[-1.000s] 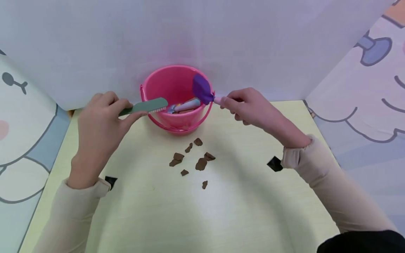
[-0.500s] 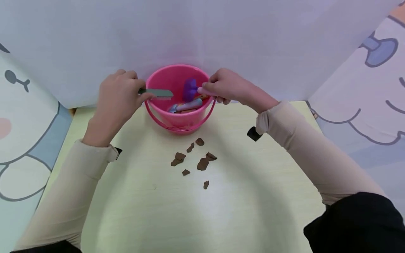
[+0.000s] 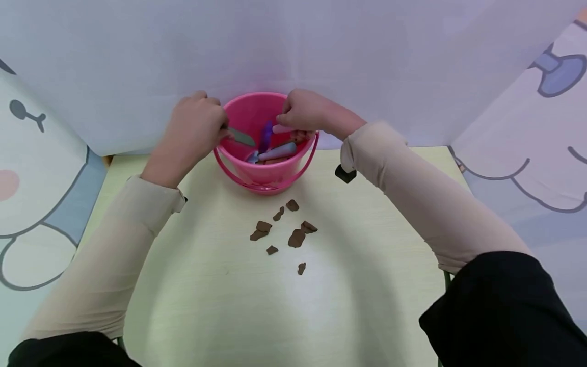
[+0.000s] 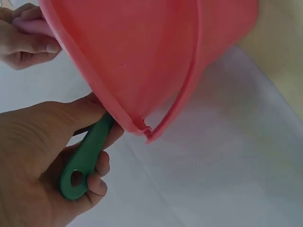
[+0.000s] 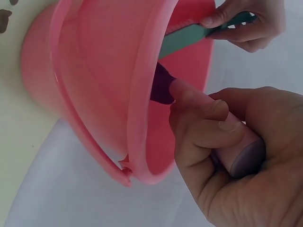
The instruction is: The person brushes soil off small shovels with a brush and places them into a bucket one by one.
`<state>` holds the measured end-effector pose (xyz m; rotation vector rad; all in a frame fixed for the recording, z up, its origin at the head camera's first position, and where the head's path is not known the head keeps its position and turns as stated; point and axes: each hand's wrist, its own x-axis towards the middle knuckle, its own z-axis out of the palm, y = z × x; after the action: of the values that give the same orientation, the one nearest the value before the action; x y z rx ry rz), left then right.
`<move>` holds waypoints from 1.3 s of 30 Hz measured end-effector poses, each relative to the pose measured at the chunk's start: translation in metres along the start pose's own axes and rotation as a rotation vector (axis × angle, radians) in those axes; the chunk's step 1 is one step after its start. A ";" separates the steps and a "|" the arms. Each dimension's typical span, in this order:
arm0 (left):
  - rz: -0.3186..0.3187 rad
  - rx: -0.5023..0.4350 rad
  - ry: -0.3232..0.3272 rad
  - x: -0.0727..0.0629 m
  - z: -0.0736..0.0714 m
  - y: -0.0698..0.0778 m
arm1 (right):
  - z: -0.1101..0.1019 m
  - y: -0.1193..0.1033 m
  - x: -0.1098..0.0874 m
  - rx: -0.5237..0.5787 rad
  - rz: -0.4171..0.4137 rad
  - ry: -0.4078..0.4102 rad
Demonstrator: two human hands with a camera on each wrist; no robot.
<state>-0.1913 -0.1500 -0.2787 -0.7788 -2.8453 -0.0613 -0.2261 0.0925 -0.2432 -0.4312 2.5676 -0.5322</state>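
A pink bucket [image 3: 270, 178] stands against the back wall, its handle folded down at the front. At its left rim my left hand [image 3: 194, 132] grips a green brush [image 4: 87, 158], whose head reaches into the bucket mouth. Pale bristles line one edge of the brush, as the right wrist view shows. Over the right side of the bucket, my right hand [image 3: 307, 109] holds a toy shovel [image 5: 241, 142] by its pink handle. The shovel's purple blade [image 3: 266, 136] points down inside the bucket. Below it lies a light purple-blue handled tool [image 3: 279, 151] among other partly hidden items.
Several flat brown scraps [image 3: 296, 238] lie scattered on the pale yellow table [image 3: 206, 295] in front of the bucket. A white wall [image 3: 160, 61] rises right behind it. Panels with cartoon drawings [image 3: 36, 204] stand along both sides.
Both hands have moved forward and inward, taking the brush and the shovel from the bucket's front and right edges into its mouth. The brown scraps stay where they were on the table.
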 end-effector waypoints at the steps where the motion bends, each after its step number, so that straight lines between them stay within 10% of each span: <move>1: 0.005 0.008 -0.012 0.003 0.000 0.001 | -0.001 -0.001 0.002 -0.005 0.010 -0.005; 11: 0.068 0.183 -0.140 0.022 0.013 0.009 | 0.002 -0.007 0.019 -0.079 0.039 0.021; 39: 0.088 0.255 -0.413 0.031 0.017 0.039 | 0.032 -0.004 0.031 -0.293 -0.022 -0.099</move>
<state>-0.2006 -0.0991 -0.2895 -0.9493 -3.0970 0.5232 -0.2350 0.0674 -0.2789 -0.5709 2.5530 -0.1352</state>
